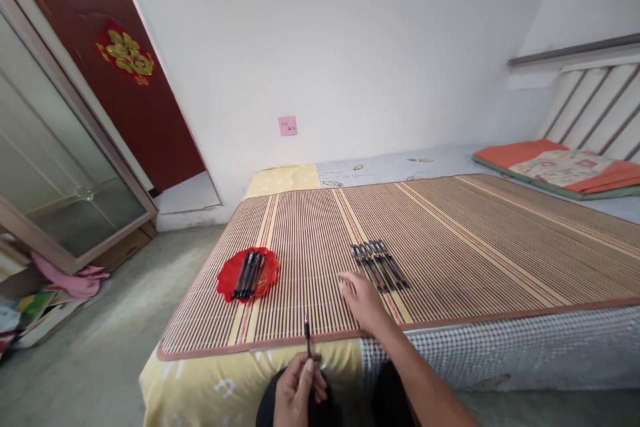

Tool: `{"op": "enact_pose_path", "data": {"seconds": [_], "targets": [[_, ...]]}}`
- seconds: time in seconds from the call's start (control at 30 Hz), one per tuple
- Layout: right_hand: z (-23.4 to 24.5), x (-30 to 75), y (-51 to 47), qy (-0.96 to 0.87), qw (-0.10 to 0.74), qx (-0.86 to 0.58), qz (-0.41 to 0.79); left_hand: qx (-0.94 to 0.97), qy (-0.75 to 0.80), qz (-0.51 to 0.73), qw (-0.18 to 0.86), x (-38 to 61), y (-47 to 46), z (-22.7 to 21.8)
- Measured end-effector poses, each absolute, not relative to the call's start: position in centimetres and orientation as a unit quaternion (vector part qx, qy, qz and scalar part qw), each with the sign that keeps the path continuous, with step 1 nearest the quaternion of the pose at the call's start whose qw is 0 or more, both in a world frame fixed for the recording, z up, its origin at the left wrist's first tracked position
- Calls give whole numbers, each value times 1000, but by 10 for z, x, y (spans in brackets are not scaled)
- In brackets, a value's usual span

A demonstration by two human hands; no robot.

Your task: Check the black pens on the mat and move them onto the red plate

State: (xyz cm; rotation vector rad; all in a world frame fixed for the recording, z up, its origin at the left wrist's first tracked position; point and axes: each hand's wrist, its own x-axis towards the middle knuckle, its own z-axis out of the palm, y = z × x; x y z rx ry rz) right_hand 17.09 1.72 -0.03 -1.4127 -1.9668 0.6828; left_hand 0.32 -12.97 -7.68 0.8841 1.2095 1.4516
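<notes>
My left hand (299, 387) is closed around a slim black pen (307, 333), which points up and away from me above the front edge of the bed. My right hand (364, 301) reaches over the mat, fingers apart and pointing left, with nothing visible in it. Just beyond it, several dark pens (380, 265) lie side by side in a slanted row. To the left stands a red scalloped plate (273, 265) with several more black pens (249, 275) bunched together in it.
A striped bamboo mat (310, 233) covers most of the bed. Folded orange and floral bedding (565, 167) lies at the far right. A white wall with a pink note (287, 125) rises behind. A glass-panelled door (75, 167) and grey floor are at left.
</notes>
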Motion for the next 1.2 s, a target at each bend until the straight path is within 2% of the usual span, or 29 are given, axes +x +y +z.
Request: {"op": "enact_pose_path", "data": {"seconds": [0.2,0.43,0.83,0.97,1.2], "targets": [[-9,178,102,-747,191,-627,112,354,484,611,517,4,-126,-81],[-26,161,129,-765,107,-634,45,324,451,616,559,-2,-121,-86],[-32,137,120,-797,123,-591,31,309,449,623,562,-1,-117,-84],[-33,133,117,-808,117,-575,53,317,446,618,564,-3,-116,-88],[-36,139,102,-768,167,-604,130,328,441,618,563,-3,-118,-81]]}}
